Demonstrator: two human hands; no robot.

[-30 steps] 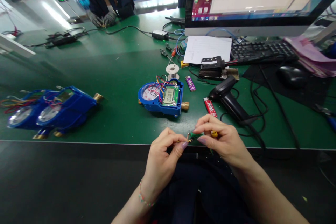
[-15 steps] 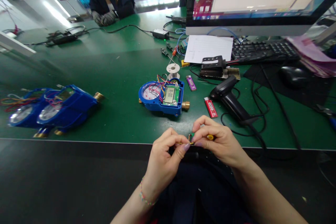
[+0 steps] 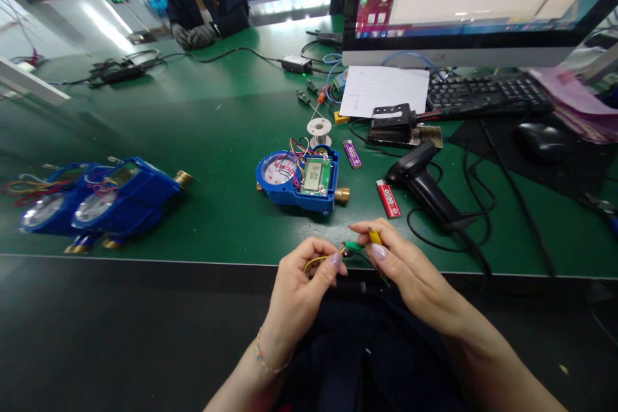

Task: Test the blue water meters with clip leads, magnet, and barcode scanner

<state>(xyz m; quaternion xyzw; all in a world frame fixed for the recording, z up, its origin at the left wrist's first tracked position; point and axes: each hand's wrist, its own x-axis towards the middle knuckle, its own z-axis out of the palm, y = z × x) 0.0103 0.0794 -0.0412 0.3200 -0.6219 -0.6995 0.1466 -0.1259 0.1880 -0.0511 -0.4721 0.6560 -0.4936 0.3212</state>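
Observation:
My left hand (image 3: 302,290) pinches a thin yellow wire (image 3: 313,261), which loops over its fingers at the table's front edge. In my right hand (image 3: 412,267) is a yellow crocodile clip (image 3: 374,236), held between thumb and fingers. A green crocodile clip (image 3: 355,245) reaches from the right fingertips toward the left ones, its tip at the wire ends; whether it bites on them I cannot tell. Just beyond my hands lies a blue water meter (image 3: 299,198), its casing open, with a lit display (image 3: 312,177) and loose coloured wires on top.
Two more blue meters (image 3: 130,199) lie at left. Right of centre are a red lighter (image 3: 388,199), a purple lighter (image 3: 352,154), a solder spool (image 3: 319,127) and a barcode scanner (image 3: 429,190) with its cable. Behind stands a monitor (image 3: 463,55). A gloved co-worker (image 3: 207,6) sits opposite.
My right hand has turned and its fingers have shifted, so the green clip now shows and the yellow clip points up. The yellow wire now bows out over my left fingers.

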